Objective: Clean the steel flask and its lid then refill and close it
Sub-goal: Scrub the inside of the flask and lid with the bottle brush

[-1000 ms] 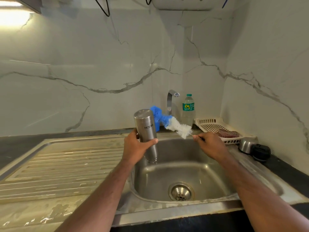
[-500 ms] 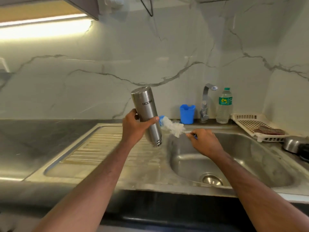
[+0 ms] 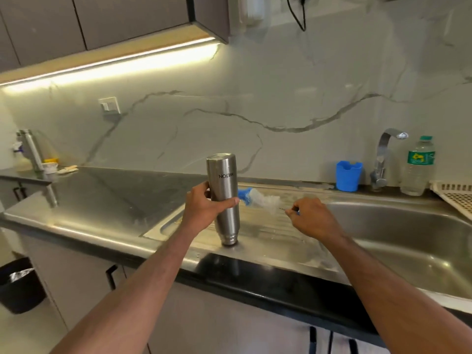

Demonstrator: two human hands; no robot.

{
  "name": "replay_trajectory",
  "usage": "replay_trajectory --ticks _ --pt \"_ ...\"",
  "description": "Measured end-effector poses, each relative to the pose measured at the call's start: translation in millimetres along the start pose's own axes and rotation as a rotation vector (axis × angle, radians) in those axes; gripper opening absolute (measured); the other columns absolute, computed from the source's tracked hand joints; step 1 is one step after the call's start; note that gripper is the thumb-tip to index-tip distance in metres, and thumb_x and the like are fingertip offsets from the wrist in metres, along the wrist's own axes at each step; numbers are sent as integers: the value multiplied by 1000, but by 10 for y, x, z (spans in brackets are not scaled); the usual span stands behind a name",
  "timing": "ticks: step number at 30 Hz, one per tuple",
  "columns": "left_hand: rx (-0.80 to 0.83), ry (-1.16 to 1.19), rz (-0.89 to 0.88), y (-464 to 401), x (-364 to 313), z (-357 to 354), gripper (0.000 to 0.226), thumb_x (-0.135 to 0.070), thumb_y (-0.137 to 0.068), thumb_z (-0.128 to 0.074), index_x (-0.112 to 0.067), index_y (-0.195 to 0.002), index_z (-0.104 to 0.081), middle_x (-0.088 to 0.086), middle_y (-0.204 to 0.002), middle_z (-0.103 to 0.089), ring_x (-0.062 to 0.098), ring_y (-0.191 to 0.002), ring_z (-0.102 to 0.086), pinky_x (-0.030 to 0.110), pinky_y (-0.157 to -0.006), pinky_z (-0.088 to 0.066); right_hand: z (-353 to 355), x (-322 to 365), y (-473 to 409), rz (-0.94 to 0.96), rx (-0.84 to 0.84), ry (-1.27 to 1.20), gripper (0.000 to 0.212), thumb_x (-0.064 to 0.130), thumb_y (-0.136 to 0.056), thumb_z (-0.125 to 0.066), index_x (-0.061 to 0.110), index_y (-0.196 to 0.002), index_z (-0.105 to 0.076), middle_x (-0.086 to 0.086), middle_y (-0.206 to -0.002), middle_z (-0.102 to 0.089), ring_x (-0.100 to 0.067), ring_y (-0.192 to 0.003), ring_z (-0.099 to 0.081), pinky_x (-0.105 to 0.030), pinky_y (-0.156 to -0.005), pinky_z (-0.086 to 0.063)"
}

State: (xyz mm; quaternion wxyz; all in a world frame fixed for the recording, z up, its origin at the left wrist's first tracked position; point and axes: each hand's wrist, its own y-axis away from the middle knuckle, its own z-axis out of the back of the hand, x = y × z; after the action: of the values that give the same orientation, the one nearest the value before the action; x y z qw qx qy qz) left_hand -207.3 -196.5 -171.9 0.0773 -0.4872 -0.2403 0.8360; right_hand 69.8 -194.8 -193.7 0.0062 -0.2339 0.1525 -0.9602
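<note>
Gripped mid-frame by the left hand [image 3: 204,209], the flask [image 3: 224,198] stands upright, mouth down, left of the right hand [image 3: 313,217] pinching the brush [image 3: 260,199].

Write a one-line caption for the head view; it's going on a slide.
Left hand holds the steel flask mouth-down on the drainboard; right hand pinches a bottle brush.

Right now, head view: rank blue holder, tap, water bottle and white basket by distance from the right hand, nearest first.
From the right hand:
1. Blue holder, behind it by the wall.
2. Tap, just right of the holder.
3. Water bottle, right of the tap.
4. White basket, at the far right edge.
</note>
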Motion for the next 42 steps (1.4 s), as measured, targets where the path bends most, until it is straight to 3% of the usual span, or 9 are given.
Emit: replay_trajectory --ticks 8,16,20,24,26,30,35,39,42 --pt "1 -48 -14 48 54 -19 70 -46 -65 -92 -21 -123 -63 -12 -103 -68 -2 -90 -63 21 -75 -52 -21 -19 15 -1 20 35 25 48 -95 -63 23 -95 -68 4 -88 -67 -13 -82 -63 -42 -83 -59" --pt "-54 -90 0 113 67 -10 94 -68 -52 -88 -23 -129 -59 -7 -115 -69 9 -100 -66 45 -90 -58 37 -74 44 -11 16 32 24 47 -95 -62 23 -95 -66 5 -88 -65 -12 -81 -62 -40 -82 -59" --pt "-153 -105 -16 185 -2 55 110 -74 -49 -85 -22 -139 -48 -4 -125 -65 12 -92 -67 39 -82 -58 70 -74 49 -15 13 -5 24 43 -96 -63 21 -88 -67 3 -83 -67 -14 -78 -64 -41 -79 -59" --pt "-340 -127 -157 234 -133 111 100 -75 -52 -80 -21 -130 -51 -4 -107 -55 18 -88 -59 32 -69 -49 121 -79 60 -9 -7 -31 29 43 -97 -62 18 -83 -67 0 -78 -67 -15 -73 -64 -39 -75 -59" --pt "-415 -146 -279 258 -262 90 90 -69 -57 -85 -18 -124 -53 -4 -106 -51 14 -86 -52 31 -69 -46 159 -94 68 -14 -16 -46 30 41 -97 -62 16 -84 -68 -1 -78 -67 -15 -74 -64 -39 -75 -59" --pt "-480 -204 -522 266 -630 -133 81 -76 -65 -73 -16 -115 -52 3 -105 -55 12 -83 -53 20 -61 -41 283 -197 113 -28 -30 -69 28 39 -99 -61 15 -85 -68 -1 -80 -66 -14 -74 -61 -30 -66 -52" --pt "-332 -164 -646 236 -971 -767 62 -70 -71 -74 -15 -97 -60 -6 -87 -54 10 -71 -50 26 -57 -40 558 -542 245 -104 -49 -40 24 37 -99 -61 15 -91 -69 -2 -87 -65 -16 -82 -62 -29 -69 -47" --pt "-73 -31 -544 194 -1122 -1498 42 -57 -74 -77 -20 -74 -57 -7 -58 -50 12 -51 -48 30 -51 -43 949 -1032 506 -180 -122 43 30 38 -99 -59 13 -91 -73 -8 -90 -70 -24 -85 -64 -32 -73 -48" --pt "114 13 -510 252 -1275 -2124 38 -39 -79 -82 -22 -61 -53 -9 -50 -51 5 -45 -47 30 -51 -46 1318 -1463 788 -248 -202 116 28 36 -98 -58 13 -98 -75 -15 -101 -72 -34 -96 -65 -36 -80 -50"
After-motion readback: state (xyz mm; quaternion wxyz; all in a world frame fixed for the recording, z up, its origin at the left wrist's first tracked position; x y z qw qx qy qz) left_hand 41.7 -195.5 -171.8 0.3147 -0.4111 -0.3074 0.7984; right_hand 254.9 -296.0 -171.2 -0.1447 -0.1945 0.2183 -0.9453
